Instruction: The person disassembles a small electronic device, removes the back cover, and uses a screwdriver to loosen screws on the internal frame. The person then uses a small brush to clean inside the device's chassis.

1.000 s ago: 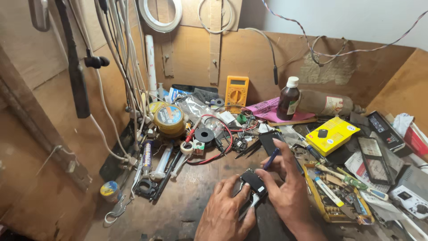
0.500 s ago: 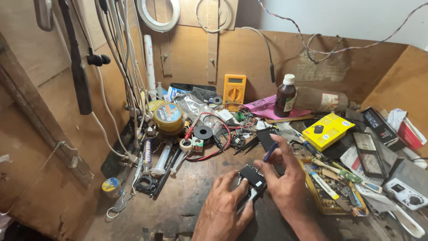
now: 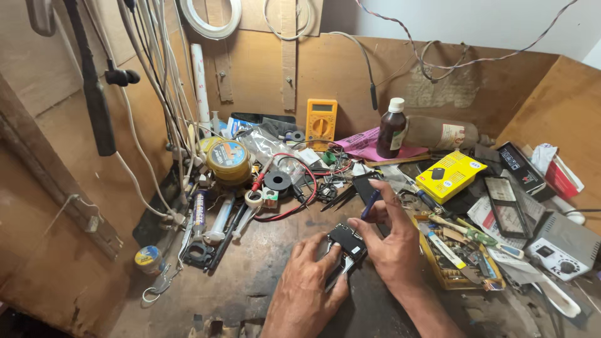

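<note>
step: left hand (image 3: pixel 310 291) clamped small black phone (image 3: pixel 345 245) before yellow multimeter (image 3: pixel 321 120) | right hand (image 3: pixel 391 241) pinched blue-handled screwdriver (image 3: pixel 370 203) above it; next: likely a steady tip

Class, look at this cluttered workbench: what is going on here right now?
A person is bent over a wooden workbench crowded with tools and parts. The left hand steadies a small dark device, apparently a phone with its back off, against the bench. The right hand holds a thin blue-handled tool just above it. A yellow multimeter leans against the back wall, with a brown bottle to its right and a yellow box beyond the hands.
</note>
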Action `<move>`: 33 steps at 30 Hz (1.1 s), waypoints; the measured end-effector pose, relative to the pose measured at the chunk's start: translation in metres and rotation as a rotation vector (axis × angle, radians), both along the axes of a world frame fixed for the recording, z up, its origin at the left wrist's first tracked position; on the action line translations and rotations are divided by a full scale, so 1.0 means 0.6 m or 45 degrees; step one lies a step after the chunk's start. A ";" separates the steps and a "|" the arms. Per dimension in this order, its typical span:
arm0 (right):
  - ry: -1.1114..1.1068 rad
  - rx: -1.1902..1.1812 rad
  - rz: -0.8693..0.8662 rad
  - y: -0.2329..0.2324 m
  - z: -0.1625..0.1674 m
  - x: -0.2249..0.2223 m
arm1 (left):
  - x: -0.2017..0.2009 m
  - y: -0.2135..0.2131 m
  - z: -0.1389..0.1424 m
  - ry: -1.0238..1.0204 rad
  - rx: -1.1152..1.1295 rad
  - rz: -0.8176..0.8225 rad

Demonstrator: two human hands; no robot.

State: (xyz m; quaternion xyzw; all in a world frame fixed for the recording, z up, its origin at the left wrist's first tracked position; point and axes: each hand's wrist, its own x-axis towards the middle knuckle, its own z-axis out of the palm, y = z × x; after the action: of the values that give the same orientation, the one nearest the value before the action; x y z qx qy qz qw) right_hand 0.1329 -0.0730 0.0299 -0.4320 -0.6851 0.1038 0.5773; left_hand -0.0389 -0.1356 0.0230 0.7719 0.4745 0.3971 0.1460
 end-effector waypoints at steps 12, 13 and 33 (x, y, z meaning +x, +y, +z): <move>0.021 -0.112 -0.030 -0.009 0.000 -0.002 | 0.002 0.010 -0.015 0.039 -0.009 -0.028; 0.035 -0.116 0.004 -0.009 -0.001 -0.003 | 0.001 0.010 -0.016 0.032 -0.003 -0.031; 0.177 -0.181 0.280 -0.007 0.002 0.002 | 0.003 0.016 -0.018 -0.015 0.014 -0.044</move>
State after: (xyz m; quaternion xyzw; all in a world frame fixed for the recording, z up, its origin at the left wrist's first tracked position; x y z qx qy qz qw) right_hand 0.1341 -0.0771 0.0309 -0.3861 -0.6776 0.2443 0.5763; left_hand -0.0371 -0.1260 0.0123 0.7784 0.4579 0.4019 0.1515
